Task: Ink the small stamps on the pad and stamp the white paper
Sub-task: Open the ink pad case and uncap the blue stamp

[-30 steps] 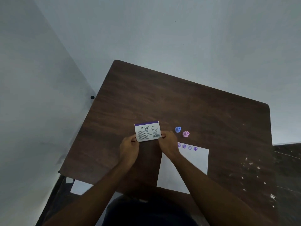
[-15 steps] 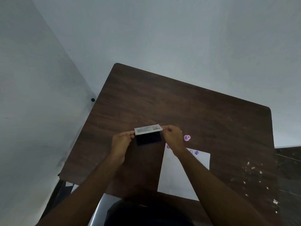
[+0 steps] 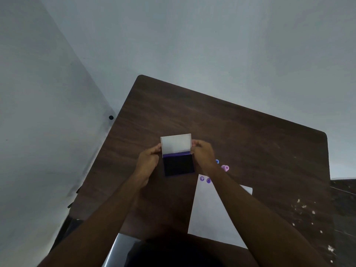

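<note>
The ink pad (image 3: 179, 166) lies on the brown table (image 3: 240, 132) with its dark purple pad exposed. Its white lid (image 3: 176, 144) is swung up and back, inner side facing me. My left hand (image 3: 149, 160) pinches the lid's left edge and my right hand (image 3: 202, 154) pinches its right edge. A small blue stamp (image 3: 217, 161) and a pink stamp (image 3: 225, 168) stand just right of my right wrist. The white paper (image 3: 212, 212) lies below them, with purple prints (image 3: 201, 178) along its top edge, partly hidden by my right forearm.
A grey wall (image 3: 48, 132) runs close along the table's left edge. White paint specks (image 3: 304, 207) dot the table's right side. A grey object (image 3: 119, 247) sits under the near table edge by my lap.
The closed pad box has been opened: both hands swung the lid up and back, exposing the dark pad. The view shifted slightly.
</note>
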`<state>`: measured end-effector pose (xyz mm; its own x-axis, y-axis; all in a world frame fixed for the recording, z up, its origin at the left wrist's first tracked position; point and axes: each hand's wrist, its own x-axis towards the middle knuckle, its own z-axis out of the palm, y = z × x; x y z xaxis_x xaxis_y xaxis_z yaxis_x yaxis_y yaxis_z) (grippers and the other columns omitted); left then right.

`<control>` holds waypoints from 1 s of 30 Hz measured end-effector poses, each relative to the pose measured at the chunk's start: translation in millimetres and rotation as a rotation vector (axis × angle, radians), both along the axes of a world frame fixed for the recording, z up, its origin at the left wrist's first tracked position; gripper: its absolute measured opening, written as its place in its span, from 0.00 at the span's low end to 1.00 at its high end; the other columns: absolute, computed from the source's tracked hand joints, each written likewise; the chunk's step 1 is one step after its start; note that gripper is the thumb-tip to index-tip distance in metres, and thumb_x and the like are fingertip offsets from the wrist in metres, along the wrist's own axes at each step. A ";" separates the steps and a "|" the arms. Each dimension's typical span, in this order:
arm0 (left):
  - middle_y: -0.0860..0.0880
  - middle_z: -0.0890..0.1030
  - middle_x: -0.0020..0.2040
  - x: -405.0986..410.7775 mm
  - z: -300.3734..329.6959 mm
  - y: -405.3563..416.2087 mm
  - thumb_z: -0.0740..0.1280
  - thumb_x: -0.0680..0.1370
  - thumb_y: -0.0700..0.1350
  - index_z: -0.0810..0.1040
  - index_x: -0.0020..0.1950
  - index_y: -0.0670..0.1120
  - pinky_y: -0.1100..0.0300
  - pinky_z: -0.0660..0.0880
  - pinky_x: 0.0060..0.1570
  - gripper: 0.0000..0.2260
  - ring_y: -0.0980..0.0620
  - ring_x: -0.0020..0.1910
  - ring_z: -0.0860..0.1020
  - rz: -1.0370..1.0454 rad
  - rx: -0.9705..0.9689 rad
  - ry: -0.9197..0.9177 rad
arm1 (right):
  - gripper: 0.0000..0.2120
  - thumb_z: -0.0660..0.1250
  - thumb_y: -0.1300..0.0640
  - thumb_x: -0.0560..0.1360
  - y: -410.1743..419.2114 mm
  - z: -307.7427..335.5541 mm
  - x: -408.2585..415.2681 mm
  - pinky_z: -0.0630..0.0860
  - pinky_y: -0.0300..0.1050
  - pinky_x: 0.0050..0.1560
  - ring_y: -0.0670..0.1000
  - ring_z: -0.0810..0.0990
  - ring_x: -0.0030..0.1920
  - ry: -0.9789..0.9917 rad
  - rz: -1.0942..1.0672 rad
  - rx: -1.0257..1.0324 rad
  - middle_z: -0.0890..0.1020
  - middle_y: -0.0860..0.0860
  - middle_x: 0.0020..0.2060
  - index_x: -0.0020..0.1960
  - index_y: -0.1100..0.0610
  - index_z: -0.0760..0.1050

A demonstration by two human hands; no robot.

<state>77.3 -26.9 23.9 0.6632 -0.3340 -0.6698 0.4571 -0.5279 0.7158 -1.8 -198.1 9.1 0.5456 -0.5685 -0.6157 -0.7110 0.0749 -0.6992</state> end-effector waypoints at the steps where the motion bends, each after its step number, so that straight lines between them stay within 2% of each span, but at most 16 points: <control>1: 0.52 0.77 0.65 2.2 -1.5 -1.0 0.56 0.76 0.30 0.72 0.70 0.48 0.51 0.72 0.65 0.25 0.50 0.64 0.75 0.003 -0.001 0.020 | 0.11 0.66 0.59 0.74 -1.6 -2.3 1.8 0.82 0.53 0.52 0.50 0.81 0.51 0.003 -0.003 0.012 0.83 0.49 0.51 0.55 0.52 0.78; 3: 0.52 0.77 0.65 7.4 -3.5 -4.1 0.56 0.75 0.29 0.71 0.70 0.48 0.56 0.74 0.60 0.26 0.55 0.59 0.75 0.024 0.004 0.058 | 0.11 0.65 0.60 0.74 -2.7 -1.7 5.2 0.82 0.54 0.53 0.50 0.81 0.51 0.004 -0.015 0.042 0.82 0.50 0.52 0.56 0.53 0.78; 6: 0.50 0.77 0.64 11.5 -2.8 -9.4 0.55 0.74 0.28 0.72 0.70 0.46 0.66 0.73 0.47 0.27 0.61 0.49 0.75 0.069 -0.003 0.076 | 0.09 0.64 0.62 0.75 -2.6 -3.7 8.1 0.81 0.54 0.53 0.51 0.81 0.50 0.005 -0.029 0.062 0.82 0.51 0.50 0.53 0.54 0.79; 9: 0.50 0.78 0.64 11.6 -3.4 -11.3 0.56 0.74 0.28 0.72 0.70 0.44 0.68 0.71 0.39 0.25 0.63 0.45 0.75 0.127 -0.022 0.074 | 0.07 0.63 0.62 0.76 -2.5 -6.3 10.7 0.80 0.55 0.55 0.51 0.80 0.50 0.024 -0.055 0.051 0.81 0.51 0.47 0.45 0.53 0.78; 13: 0.48 0.79 0.63 10.6 -9.1 -10.2 0.57 0.76 0.31 0.72 0.69 0.42 0.68 0.72 0.44 0.22 0.55 0.56 0.77 0.178 -0.042 0.071 | 0.10 0.64 0.62 0.76 -2.5 -6.6 12.9 0.80 0.55 0.55 0.54 0.81 0.50 0.048 -0.097 0.018 0.82 0.55 0.46 0.38 0.52 0.76; 16: 0.48 0.78 0.65 9.2 -10.6 -10.1 0.59 0.77 0.33 0.72 0.69 0.42 0.63 0.73 0.57 0.20 0.52 0.63 0.74 0.174 -0.037 0.060 | 0.06 0.63 0.62 0.76 -1.4 -8.0 13.7 0.80 0.57 0.55 0.58 0.81 0.51 0.064 -0.081 -0.018 0.82 0.60 0.48 0.43 0.60 0.78; 19: 0.48 0.76 0.67 7.8 -12.9 -10.7 0.60 0.79 0.37 0.72 0.69 0.44 0.54 0.70 0.66 0.19 0.52 0.65 0.73 0.150 -0.012 0.047 | 0.06 0.63 0.62 0.76 -0.7 -11.0 13.3 0.81 0.58 0.52 0.57 0.82 0.48 0.060 -0.069 -0.034 0.82 0.59 0.45 0.46 0.61 0.79; 23: 0.49 0.76 0.66 4.9 -12.4 -12.0 0.59 0.79 0.36 0.72 0.69 0.45 0.53 0.72 0.65 0.18 0.52 0.65 0.74 0.155 -0.020 0.011 | 0.06 0.63 0.61 0.76 0.5 -13.3 11.0 0.82 0.55 0.52 0.54 0.82 0.47 0.053 -0.043 -0.096 0.83 0.56 0.44 0.45 0.59 0.79; 26: 0.51 0.77 0.64 -1.5 -13.7 -12.3 0.59 0.78 0.35 0.75 0.66 0.48 0.57 0.77 0.57 0.18 0.54 0.59 0.77 0.103 -0.046 -0.098 | 0.07 0.63 0.59 0.78 -0.9 -10.4 5.7 0.78 0.50 0.57 0.53 0.81 0.52 0.058 0.011 -0.246 0.82 0.55 0.49 0.53 0.59 0.78; 28: 0.51 0.75 0.64 -6.7 -15.5 -12.8 0.60 0.79 0.36 0.77 0.64 0.49 0.60 0.76 0.54 0.16 0.57 0.57 0.75 0.075 -0.040 -0.179 | 0.10 0.65 0.57 0.77 -7.3 -7.8 2.0 0.75 0.47 0.58 0.53 0.79 0.53 0.164 0.133 -0.306 0.80 0.54 0.50 0.56 0.60 0.77; 30: 0.52 0.74 0.63 -12.5 -14.5 -13.3 0.60 0.79 0.37 0.79 0.61 0.50 0.59 0.75 0.56 0.15 0.58 0.58 0.72 0.041 -0.030 -0.226 | 0.10 0.67 0.55 0.76 -17.2 -7.7 -7.9 0.74 0.46 0.57 0.52 0.79 0.51 0.306 0.242 -0.368 0.81 0.54 0.50 0.55 0.59 0.77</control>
